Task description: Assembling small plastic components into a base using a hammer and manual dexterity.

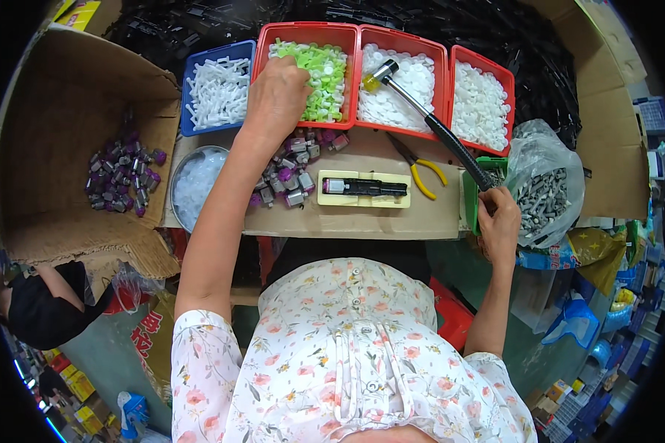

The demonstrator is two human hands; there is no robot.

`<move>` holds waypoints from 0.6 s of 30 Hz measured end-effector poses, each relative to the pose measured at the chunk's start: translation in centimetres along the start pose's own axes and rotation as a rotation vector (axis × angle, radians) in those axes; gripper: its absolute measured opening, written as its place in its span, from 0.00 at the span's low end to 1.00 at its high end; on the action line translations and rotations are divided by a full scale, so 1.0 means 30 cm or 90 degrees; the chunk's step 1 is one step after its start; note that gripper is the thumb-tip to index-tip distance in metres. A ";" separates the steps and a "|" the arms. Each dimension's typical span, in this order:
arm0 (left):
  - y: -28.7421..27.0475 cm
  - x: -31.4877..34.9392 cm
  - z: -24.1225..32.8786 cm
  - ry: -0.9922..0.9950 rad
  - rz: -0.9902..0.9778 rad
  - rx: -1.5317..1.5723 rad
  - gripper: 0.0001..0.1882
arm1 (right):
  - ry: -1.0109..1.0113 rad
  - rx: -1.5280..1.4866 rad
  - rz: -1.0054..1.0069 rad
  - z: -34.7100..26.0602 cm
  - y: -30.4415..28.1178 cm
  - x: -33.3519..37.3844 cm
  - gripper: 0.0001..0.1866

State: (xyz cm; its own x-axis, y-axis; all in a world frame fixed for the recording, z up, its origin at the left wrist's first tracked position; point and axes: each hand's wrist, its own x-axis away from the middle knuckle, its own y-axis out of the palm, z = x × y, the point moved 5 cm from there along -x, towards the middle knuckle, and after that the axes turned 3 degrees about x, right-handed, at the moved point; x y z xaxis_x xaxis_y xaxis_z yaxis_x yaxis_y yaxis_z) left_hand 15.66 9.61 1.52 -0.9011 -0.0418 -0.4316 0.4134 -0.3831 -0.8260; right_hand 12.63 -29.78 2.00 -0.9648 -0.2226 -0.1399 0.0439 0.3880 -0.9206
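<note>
While a black part with a metal end (377, 187) lies in the cream holder (362, 202) on the table (391, 224), the left hand (279, 92) is beyond the holder and to its left, reaching into a red box (310, 32) of green pieces (329, 85). Its fingertips are hidden, so I cannot tell whether they pinch anything. Right of the holder, the right hand (501, 218) has its fingers curled around the grip end of a hammer (451, 140). The hammer's head is over the white discs (399, 111) in a 2nd red box (404, 37), beyond the holder; I cannot tell if it touches them. Yellow-handled pliers (414, 160) lie just right of the holder. Metal-and-purple parts (292, 177) are heaped to its left, and a clear bag of grey parts (545, 199) sits farther to its right.
</note>
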 end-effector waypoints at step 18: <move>-0.018 0.012 -0.019 0.017 0.040 0.013 0.04 | -0.007 -0.176 0.185 -0.149 -0.153 -0.040 0.04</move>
State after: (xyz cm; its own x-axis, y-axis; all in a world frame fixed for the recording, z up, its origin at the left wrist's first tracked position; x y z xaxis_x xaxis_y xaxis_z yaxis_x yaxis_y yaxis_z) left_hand 15.19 10.31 1.59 -0.8695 -0.0425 -0.4922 0.4664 -0.3989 -0.7895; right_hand 12.43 -27.28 8.02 -0.9193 -0.0773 -0.3859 0.2420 0.6622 -0.7092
